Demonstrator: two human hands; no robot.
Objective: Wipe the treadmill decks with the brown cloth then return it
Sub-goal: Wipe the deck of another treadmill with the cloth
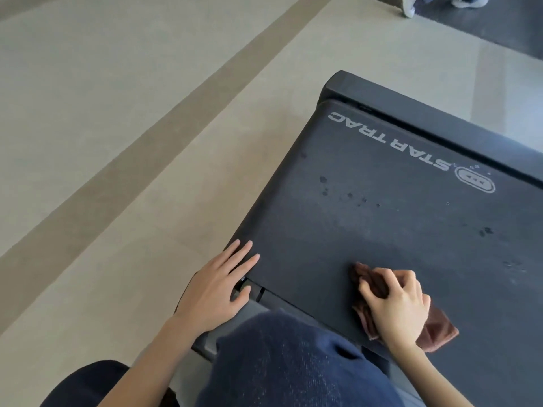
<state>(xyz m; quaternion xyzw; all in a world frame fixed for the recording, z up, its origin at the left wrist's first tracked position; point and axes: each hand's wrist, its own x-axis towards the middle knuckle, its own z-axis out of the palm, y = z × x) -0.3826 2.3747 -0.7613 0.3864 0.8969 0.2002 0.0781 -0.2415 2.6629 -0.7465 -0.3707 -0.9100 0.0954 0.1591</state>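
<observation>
Two hands (296, 295), one brown cloth (437, 327), one treadmill deck (396, 230), two shoes (440, 2).

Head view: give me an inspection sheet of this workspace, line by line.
Surface: treadmill belt, dark, printed STAR TRAC, with scattered dark spots beyond the cloth.
Job's things: brown cloth, bunched on the belt's near end.
Clutter: nothing seen.
Grippers: right hand pressed on the cloth, fingers curled over it; left hand flat and empty on the belt's left edge.
Cables: nothing seen.
Surroundings: beige floor with a darker stripe; the person's knee in blue fabric; someone's shoes at the top by a second dark deck.
</observation>
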